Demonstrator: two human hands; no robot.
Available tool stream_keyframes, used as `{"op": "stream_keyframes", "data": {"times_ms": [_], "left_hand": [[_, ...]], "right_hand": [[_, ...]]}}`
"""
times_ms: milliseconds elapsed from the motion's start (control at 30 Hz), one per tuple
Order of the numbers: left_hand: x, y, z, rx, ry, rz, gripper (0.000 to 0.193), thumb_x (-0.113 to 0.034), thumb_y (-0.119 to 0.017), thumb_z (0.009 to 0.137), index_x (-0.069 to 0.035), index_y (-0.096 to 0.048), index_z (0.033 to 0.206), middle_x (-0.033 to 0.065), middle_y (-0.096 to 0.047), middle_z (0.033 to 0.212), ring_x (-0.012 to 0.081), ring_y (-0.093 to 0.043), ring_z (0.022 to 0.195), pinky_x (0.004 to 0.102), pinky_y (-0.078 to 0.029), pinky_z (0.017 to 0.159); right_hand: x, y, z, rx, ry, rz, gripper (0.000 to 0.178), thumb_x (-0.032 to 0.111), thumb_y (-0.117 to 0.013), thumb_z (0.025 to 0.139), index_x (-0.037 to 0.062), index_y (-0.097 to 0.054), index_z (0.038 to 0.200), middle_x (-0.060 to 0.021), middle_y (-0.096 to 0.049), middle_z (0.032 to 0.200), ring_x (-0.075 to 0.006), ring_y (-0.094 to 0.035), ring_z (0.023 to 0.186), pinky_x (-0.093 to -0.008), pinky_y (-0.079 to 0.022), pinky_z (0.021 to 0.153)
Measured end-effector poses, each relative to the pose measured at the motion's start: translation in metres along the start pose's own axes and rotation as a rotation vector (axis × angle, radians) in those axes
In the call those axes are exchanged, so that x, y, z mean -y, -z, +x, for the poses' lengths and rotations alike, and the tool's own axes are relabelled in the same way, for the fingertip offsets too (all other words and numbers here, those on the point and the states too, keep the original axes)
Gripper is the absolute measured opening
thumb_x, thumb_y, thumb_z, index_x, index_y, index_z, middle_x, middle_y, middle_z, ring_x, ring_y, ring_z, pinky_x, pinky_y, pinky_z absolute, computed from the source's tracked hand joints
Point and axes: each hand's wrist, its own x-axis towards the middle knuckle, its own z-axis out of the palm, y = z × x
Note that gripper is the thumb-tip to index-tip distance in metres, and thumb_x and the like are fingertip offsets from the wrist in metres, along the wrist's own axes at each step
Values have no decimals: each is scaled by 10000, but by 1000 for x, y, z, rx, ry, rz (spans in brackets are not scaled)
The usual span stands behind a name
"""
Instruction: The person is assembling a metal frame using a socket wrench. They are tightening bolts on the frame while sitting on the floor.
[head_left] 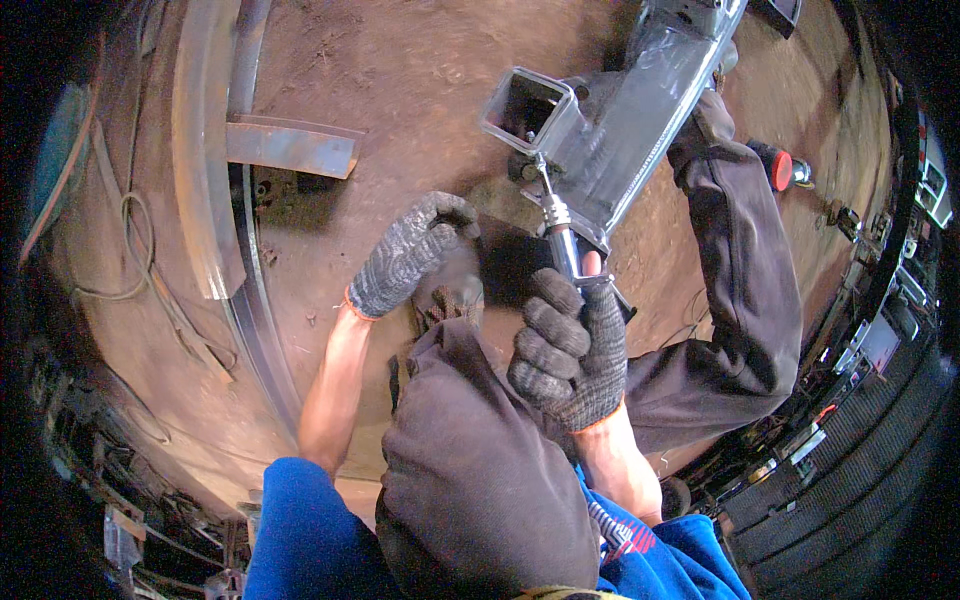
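My right hand [570, 345], in a dark grey knitted glove, is wrapped round a silver air die grinder [563, 245], with the thumb along its back. The grinder's thin bit [544, 178] points up and away, close to the corner of a grey steel frame piece [640, 130]. A short square tube [530, 105] with an open end joins that frame's left side. My left hand [415, 255], gloved in lighter grey, hovers above my boot [447, 300] with its fingers loosely bent and nothing visible in them.
Long rusty steel channels [205, 150] lie on the brown floor at the left, with a shorter plate [295, 147] across them. Hoses [135, 230] trail farther left. A power tool with a red disc [781, 170] rests beyond my right leg [745, 250]. Metal parts line the far right.
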Motion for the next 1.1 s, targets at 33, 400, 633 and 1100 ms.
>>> {"op": "stream_keyframes", "data": {"times_ms": [33,400,633,1100], "left_hand": [[1,0,1,0,-22,18,227,-158,-510,942,-30,-564,1122,71,-595,1050,163,-537,1010,310,-423,950],[-2,1,1,23,-80,55,224,-163,-504,957,-25,-565,1122,71,-596,1027,154,-549,983,305,-444,911],[-8,-4,5,26,-24,0,542,-529,-516,923,-39,-576,1147,71,-608,1065,174,-544,1030,316,-420,944],[-37,-15,22,70,-17,-67,466,-472,-563,928,-53,-572,1132,54,-618,1038,151,-547,1003,305,-440,906]], "right_hand": [[-4,4,2,-36,50,-83,479,570,-471,928,97,-530,876,10,-387,550,-138,-359,420,-312,-288,392],[-14,28,11,-76,263,-397,605,706,-408,897,155,-396,649,54,-307,497,-101,-283,419,-262,-217,407],[-5,37,21,-294,736,-1181,510,513,-463,959,91,-503,674,-11,-436,503,-171,-439,442,-323,-320,426],[4,-13,32,460,46,826,367,398,-429,1009,39,-497,972,9,-491,792,-111,-460,670,-334,-409,606]]}}
